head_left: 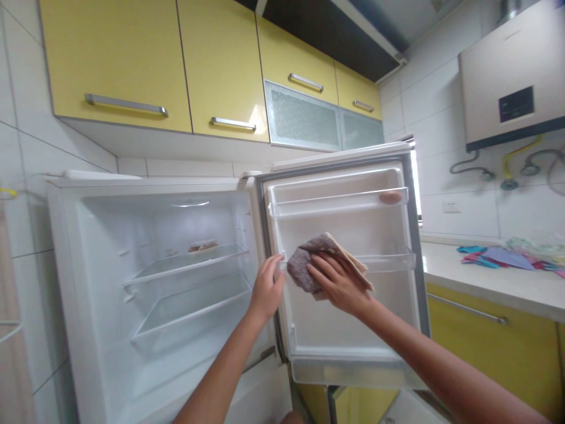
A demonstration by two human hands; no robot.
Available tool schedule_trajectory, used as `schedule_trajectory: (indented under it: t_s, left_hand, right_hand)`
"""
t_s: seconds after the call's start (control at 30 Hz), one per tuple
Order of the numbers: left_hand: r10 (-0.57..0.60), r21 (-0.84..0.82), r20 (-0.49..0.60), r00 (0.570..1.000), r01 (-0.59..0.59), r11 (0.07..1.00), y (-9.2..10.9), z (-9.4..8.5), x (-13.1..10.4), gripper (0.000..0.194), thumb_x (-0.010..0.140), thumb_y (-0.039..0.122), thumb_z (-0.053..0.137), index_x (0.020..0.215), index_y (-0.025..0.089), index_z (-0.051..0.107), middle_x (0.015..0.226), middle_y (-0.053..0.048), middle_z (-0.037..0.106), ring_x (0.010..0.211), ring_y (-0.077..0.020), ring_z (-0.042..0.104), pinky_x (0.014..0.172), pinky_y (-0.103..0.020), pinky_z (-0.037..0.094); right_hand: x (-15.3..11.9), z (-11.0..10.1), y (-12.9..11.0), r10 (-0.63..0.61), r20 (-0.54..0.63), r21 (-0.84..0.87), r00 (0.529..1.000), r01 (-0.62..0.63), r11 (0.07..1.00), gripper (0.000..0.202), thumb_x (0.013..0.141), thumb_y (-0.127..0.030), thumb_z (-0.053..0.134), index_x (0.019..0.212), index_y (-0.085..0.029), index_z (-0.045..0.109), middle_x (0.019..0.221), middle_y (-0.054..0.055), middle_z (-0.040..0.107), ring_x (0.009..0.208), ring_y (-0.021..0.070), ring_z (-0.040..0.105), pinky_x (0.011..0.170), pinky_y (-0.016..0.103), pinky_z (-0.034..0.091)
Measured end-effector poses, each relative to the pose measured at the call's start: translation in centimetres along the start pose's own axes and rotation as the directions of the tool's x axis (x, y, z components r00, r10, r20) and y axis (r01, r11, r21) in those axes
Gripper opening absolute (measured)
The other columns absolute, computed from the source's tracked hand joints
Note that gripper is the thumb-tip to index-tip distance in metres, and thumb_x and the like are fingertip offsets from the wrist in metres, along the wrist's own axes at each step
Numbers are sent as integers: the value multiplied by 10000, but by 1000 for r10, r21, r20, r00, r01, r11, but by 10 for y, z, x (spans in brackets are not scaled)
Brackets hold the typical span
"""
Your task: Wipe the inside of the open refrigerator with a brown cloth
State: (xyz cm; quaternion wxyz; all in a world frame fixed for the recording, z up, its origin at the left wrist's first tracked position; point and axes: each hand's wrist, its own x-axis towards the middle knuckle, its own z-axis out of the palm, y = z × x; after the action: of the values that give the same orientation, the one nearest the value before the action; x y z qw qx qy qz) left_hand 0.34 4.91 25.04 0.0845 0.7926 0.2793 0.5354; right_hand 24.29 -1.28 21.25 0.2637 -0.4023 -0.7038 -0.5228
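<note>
My L hand [267,287] is up at the hinge side of the open fridge door [348,318], fingers half curled w/ the thumb a bit apart from them, tips by the near end of the middle rack [388,262]; can't tell if they've actually got hold of it. My R hand [339,280] has the cloth [304,270], fingers laid long & slightly spread over it, not a tight fist; thumb's hidden. Cloth's greyish-brown w/ a cream edge, folded & bunched, in front of the door's inner side at middle rack height, so it hides part of that rack. Top rack [326,204] runs above it w/ a brownish oval thing [391,198] near its far end; bottom bin [353,373] is below. Left of the door, the fridge [106,306] stands open w/ an upper shelf [176,268] & a lower shelf [189,306] inside; a small packet [203,246] sits toward the back, by the upper shelf. Over on the R, the counter [445,268] has colored plastic stuff [507,257] on it, incl. blue, pink & lilac bits. Yellow cabinets [220,59] up top, water heater [489,76] on the R wall.
</note>
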Motion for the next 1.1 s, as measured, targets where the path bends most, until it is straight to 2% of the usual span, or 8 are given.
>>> schedule_trajectory:
  t_s: [0.17,0.3,0.37,0.5,0.57,0.7,0.83,1.1]
  left_hand:
    - [112,307,113,987,-141,941,3,19,-9,589,792,98,524,1369,210,565,1426,-142,589,1426,-321,443,1198,-593,375]
    - [137,361,120,983,-171,917,-2,24,-13,700,746,12,461,1421,190,511,1427,-156,558,1421,-302,441,1203,-560,390]
    - [140,357,129,982,-178,917,-5,23,-13,723,733,3,447,1431,186,500,1433,-148,547,1438,-294,421,1228,-543,366]
    - [147,322,178,973,-199,926,-8,17,-11,785,711,-5,435,1467,203,474,1464,-133,529,1463,-283,400,1262,-524,326]
    - [151,288,204,967,-207,935,-10,14,-11,817,701,-12,423,1482,224,462,1489,-121,517,1478,-269,390,1275,-521,307]
    - [127,241,251,960,-189,952,-12,12,-13,870,682,-10,437,1518,228,418,1587,-118,435,1538,-276,300,1298,-536,245]
    - [113,195,279,954,-172,966,-11,11,-14,891,674,5,462,1536,220,393,1620,-120,402,1561,-284,253,1306,-545,212]
    - [97,187,286,953,-155,970,-8,9,-12,833,708,27,454,1523,194,409,1621,-127,403,1561,-277,251,1305,-543,208]
  right_hand:
    - [-86,-8,52,256,-152,-130,955,-276,952,622,897,-253,617,1495,-211,449,1481,173,556,1422,351,458,1159,542,399]
    - [-117,1,54,518,-335,-111,787,-579,808,743,866,-353,669,1526,-180,375,1533,229,476,1459,412,402,1148,617,404]
    - [-113,10,44,676,-405,41,616,-726,687,780,860,-398,658,1536,-162,350,1564,246,429,1484,424,362,1176,650,358]
    - [-87,30,34,935,-354,538,12,-815,214,836,828,-450,637,1529,-127,316,1609,268,329,1531,421,267,1257,652,176]
    - [-72,37,40,939,-294,672,-179,-738,70,755,854,-463,573,1512,-206,306,1584,212,379,1486,380,375,1237,647,248]
    - [-47,40,57,907,-277,832,-317,-551,61,525,887,-439,452,1389,-316,357,1441,91,516,1255,257,626,1029,551,560]
    - [-27,32,51,893,-154,946,-423,-324,10,537,862,-478,479,1354,-321,331,1458,95,487,1293,265,599,1006,552,584]
    - [34,45,-36,903,308,935,-301,-80,-346,542,849,-626,500,1292,-352,352,1405,35,589,1161,186,675,901,392,618]
